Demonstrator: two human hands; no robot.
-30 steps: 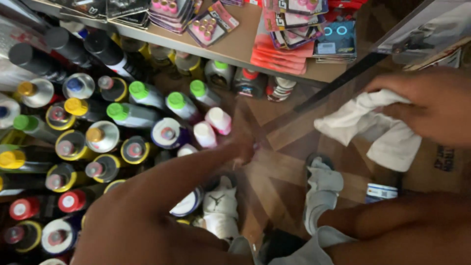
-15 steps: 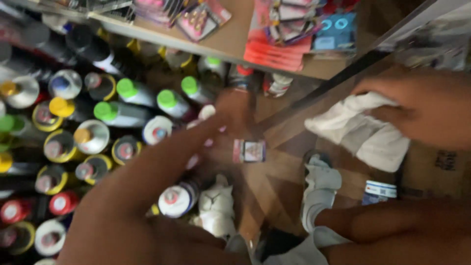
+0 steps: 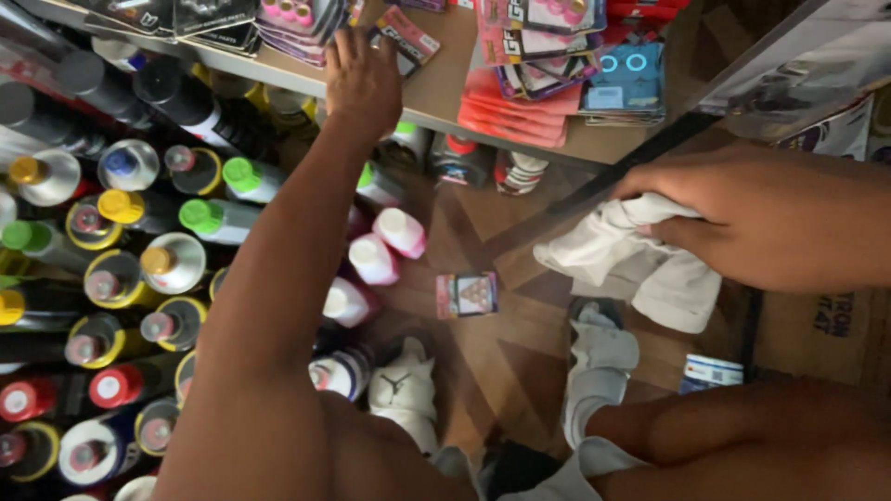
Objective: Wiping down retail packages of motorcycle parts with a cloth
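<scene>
At the bottom of the frame, nearest the camera, sit the person's bare legs and feet in white sandals (image 3: 599, 366) on the patterned wood floor (image 3: 506, 357), with a small square card (image 3: 467, 294) lying flat on the boards between the feet and the bottles. Along the left edge, rows of bottles (image 3: 139, 264) with yellow, green, pink and red caps lie stacked with their tops facing out.

At middle right, the right hand (image 3: 742, 218) is closed around a bunched white cloth (image 3: 640, 260), fingers curled over its upper fold; it has barely shifted from a second ago.

Farther up, the left hand (image 3: 364, 79) now rests at the front edge of the tan shelf (image 3: 445, 88) in the upper middle, fingers spread flat and holding nothing, touching or just beside a pink-and-black packaged item (image 3: 408, 37). A second ago that hand was low in the frame, pointing across the bottles; half a second ago it was stretching upward. So the reach has moved from the bottle rows to the packets on the shelf, while the cloth stays gripped on the right.
</scene>
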